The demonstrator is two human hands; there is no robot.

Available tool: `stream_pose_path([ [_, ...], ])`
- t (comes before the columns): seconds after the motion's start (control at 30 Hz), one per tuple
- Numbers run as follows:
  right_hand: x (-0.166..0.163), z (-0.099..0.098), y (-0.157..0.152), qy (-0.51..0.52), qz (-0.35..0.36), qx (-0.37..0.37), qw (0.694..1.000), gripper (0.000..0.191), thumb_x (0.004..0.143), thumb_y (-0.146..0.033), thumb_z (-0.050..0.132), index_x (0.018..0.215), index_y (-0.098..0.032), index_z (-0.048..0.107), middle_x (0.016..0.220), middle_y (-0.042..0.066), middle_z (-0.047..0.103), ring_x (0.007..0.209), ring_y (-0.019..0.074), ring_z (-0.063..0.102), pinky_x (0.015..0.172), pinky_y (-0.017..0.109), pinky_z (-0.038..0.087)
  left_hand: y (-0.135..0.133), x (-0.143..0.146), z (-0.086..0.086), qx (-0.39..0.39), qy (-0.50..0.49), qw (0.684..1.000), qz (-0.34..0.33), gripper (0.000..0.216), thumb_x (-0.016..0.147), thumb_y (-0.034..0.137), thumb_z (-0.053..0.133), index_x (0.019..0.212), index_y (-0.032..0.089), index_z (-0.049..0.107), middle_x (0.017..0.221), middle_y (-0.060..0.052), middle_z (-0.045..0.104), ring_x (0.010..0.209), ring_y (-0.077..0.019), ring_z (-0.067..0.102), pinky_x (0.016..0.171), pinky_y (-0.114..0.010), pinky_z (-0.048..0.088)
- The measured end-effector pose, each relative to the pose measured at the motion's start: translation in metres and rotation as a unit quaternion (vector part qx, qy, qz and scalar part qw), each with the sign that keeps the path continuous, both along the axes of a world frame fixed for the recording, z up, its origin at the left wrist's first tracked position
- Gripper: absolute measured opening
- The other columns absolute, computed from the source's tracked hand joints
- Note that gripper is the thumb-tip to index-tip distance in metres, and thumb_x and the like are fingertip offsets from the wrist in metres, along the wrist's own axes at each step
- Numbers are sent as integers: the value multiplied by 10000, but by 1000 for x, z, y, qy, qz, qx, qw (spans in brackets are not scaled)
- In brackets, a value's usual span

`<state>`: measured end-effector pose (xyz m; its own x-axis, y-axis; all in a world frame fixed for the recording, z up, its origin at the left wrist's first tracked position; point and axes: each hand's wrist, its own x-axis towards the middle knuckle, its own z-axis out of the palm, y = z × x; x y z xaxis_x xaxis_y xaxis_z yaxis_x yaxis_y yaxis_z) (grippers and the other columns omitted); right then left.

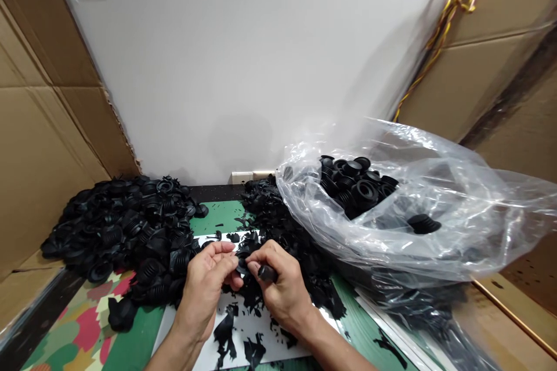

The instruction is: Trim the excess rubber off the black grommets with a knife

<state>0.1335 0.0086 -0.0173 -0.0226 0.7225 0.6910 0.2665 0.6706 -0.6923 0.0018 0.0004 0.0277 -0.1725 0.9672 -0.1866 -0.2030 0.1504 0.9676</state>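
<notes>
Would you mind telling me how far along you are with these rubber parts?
Seemingly done: a big pile lies on the left, with black scraps in the middle. In hand: left hand and right hand pinch one part. Left: the bag on the right holds more parts. Which heap is finished, I cannot say for sure.

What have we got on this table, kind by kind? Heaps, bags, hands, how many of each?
Loose heap of black ribbed rubber parts: 1
Middle heap of black scraps: 1
Filled clear plastic bag: 1
Hands, the left hand and the right hand: 2
Single black part pinched between them: 1
Total: 6
</notes>
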Motion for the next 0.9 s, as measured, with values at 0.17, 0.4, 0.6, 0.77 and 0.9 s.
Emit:
stream_pose_path([
  [0.17, 1, 8, -1, -8, 27, -110, 994, 150, 766, -127, 523, 662, -170, 623, 606, 9, 615, 549, 127, 552, 520, 218, 439, 0, 0, -3, 21, 15, 1000, -15, 319, 565, 271, 762, 818, 126, 633, 577, 27, 618, 424, -92, 547, 455, -209, 425],
  [0.4, 8, 13, 2, -31, 52, -147, 987, 176, 759, -77, 534, 650, -168, 637, 616, -9, 603, 547, 110, 547, 506, 186, 425, 2, 4, -2, 21, 54, 998, -5, 346, 492, 254, 790, 785, 135, 650, 632, 1, 647, 494, -123, 581, 469, -245, 510],
  [0.6, 13, 6, 3, -177, 2, -34, 984, 188, 659, -6, 554, 683, -190, 586, 644, -12, 574, 513, 112, 494, 471, 205, 336, -2, 3, -16, 126, 169, 977, -23, 235, 592, 190, 756, 812, 185, 671, 699, -11, 671, 624, -160, 638, 580, -251, 539],
  [0.77, 8, 5, 1, -218, -53, 4, 975, 151, 672, -41, 539, 659, -191, 526, 618, -9, 547, 445, 107, 429, 427, 231, 247, -3, 5, -17, 132, 183, 974, -25, 197, 633, 208, 731, 820, 193, 672, 716, -17, 680, 665, -170, 655, 612, -251, 536],
  [0.9, 4, 5, 3, -84, -14, -59, 995, 98, 658, -119, 552, 630, -193, 495, 599, -17, 526, 495, 112, 454, 465, 214, 316, 1, 9, -9, 71, 97, 993, 16, 265, 516, 241, 767, 736, 166, 640, 602, 8, 638, 528, -144, 614, 501, -247, 519],
])
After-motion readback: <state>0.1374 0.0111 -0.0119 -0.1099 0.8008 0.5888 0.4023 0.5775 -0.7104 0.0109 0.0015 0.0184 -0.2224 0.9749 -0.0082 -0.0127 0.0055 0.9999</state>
